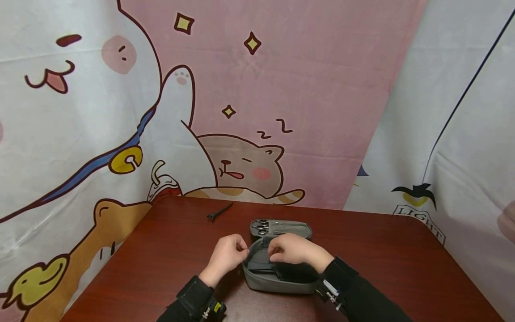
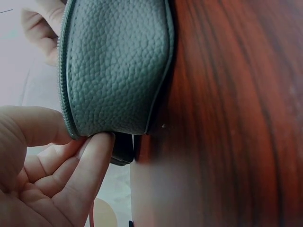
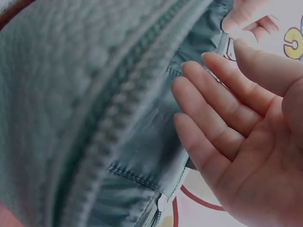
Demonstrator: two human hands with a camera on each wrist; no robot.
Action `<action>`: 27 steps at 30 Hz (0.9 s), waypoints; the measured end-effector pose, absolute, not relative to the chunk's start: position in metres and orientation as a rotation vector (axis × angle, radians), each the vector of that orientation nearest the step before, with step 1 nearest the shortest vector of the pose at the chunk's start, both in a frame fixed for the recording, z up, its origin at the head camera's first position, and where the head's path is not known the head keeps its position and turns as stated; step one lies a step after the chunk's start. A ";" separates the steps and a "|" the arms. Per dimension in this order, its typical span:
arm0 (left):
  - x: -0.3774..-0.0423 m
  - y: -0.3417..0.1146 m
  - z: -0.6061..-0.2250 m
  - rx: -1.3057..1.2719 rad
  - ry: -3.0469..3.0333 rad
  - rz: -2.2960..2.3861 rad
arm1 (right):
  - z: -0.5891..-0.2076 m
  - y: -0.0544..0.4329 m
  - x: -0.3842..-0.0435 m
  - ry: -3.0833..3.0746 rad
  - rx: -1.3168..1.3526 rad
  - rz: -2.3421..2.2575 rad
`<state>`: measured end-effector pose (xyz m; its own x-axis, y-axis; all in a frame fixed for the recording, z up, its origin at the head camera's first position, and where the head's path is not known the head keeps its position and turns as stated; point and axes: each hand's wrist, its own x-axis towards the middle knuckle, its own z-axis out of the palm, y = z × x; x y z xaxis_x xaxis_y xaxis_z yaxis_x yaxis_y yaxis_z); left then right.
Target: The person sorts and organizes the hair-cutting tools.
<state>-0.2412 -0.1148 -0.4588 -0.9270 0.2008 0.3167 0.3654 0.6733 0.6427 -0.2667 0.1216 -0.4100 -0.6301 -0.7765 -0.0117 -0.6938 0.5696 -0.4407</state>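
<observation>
A grey-green zip case point(image 1: 277, 286) of pebbled leather stands unzipped on the table, with dark lining inside. At its left end my left hand point(image 1: 228, 256) pinches the zipped rim; the left wrist view shows the thumb and a finger point(image 2: 92, 177) at the corner. My right hand point(image 1: 295, 249) is over the case's opening. In the right wrist view its fingers point(image 3: 208, 109) are loosely extended beside the lining point(image 3: 151, 132), holding nothing. The hand hides part of the interior in the head view. Behind, scissors with metal finger rings point(image 1: 263, 227) lie in a grey holder point(image 1: 307, 229).
A thin dark tool with a forked end point(image 1: 219, 212) lies near the back edge of the brown table point(image 1: 382, 255). A cloth printed with cartoon animals point(image 1: 314, 89) hangs right behind the table.
</observation>
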 end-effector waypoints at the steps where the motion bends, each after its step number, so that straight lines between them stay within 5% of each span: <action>1: -0.241 -0.115 -0.459 -0.460 -2.668 -1.095 | -0.410 0.123 -0.267 2.608 -1.240 -0.602; 27: -0.240 -0.114 -0.459 -0.460 -2.664 -1.102 | -0.419 0.180 -0.253 2.969 -0.989 -0.942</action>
<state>-0.2397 -0.1142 -0.4590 -0.9264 0.2010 0.3185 0.3672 0.6693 0.6459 -0.2532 0.1801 -0.4189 -0.8096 -0.5111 0.2885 -0.5840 0.6521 -0.4834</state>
